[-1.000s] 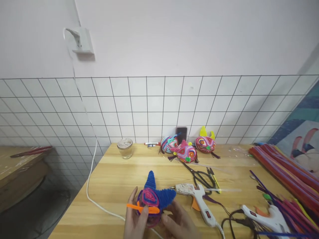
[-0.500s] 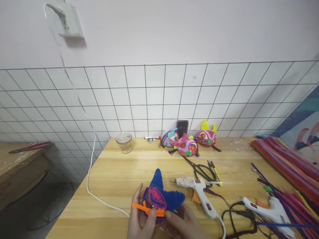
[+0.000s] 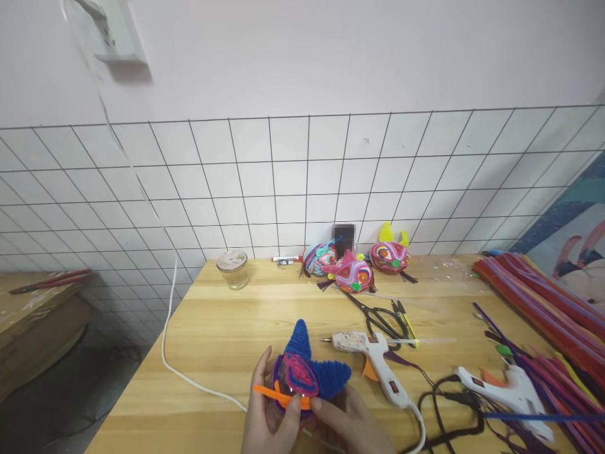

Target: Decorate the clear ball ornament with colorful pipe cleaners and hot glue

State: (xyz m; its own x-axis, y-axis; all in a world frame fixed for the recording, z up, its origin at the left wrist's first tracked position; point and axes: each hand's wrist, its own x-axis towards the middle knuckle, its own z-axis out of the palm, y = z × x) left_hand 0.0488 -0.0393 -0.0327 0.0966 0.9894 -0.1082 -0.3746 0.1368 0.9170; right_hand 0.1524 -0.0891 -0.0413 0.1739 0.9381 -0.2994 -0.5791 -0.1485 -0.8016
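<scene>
Between my hands at the table's front is a round pipe-cleaner craft ornament (image 3: 301, 373), with two blue pointed ears and a pink-and-blue coiled patch. My left hand (image 3: 270, 413) is closed around its left side, thumb pressing on an orange pipe cleaner (image 3: 269, 393) that lies across the front. From the right, my right hand (image 3: 347, 419) pinches the other end of the orange strip against the ornament with thumb and fingertips. The ornament's underside is hidden by my fingers. Right of my hands lies a white glue gun (image 3: 373, 353), nozzle pointing left.
Black scissors (image 3: 385, 320) and a yellow craft knife (image 3: 406, 325) lie behind the glue gun. A second glue gun (image 3: 508, 394) and bundled pipe cleaners (image 3: 548, 309) are at right. Finished ornaments (image 3: 352, 275) stand near the wall, a glass (image 3: 234, 271) at back left. A white cord (image 3: 165, 353) crosses the left side.
The view has shifted slightly. The orange strip now shows a short piece sticking up near its middle; both hands keep nearly the same hold on the ornament.
</scene>
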